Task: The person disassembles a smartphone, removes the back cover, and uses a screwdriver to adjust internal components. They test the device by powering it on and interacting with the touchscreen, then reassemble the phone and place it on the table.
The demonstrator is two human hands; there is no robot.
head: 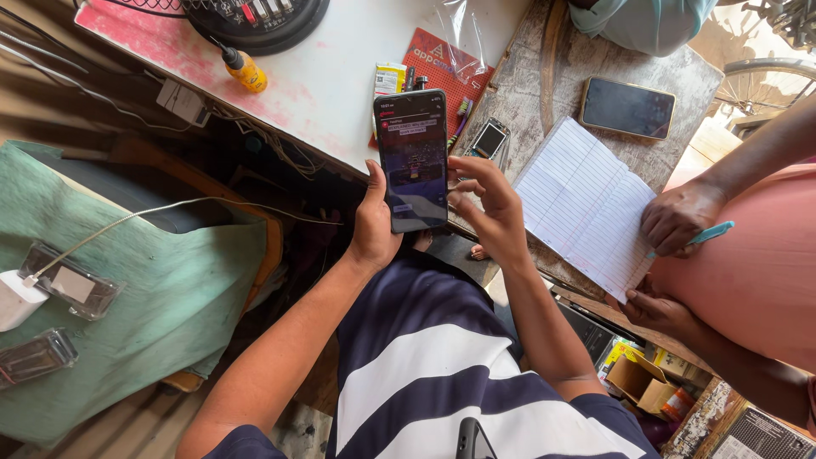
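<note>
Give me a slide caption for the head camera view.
Left hand holds a lit smartphone upright while right hand touches its edge.

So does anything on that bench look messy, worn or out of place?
Mostly wear. The white tabletop has patchy red stains, and loose wires dangle in a tangle off its front edge. The phone sits upright in the left hand, lit and undamaged, with the right hand at its edge.

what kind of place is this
Probably a small phone repair stall: the left hand holds a lit smartphone, another phone lies on the worn counter, beside a ruled notebook.
</note>
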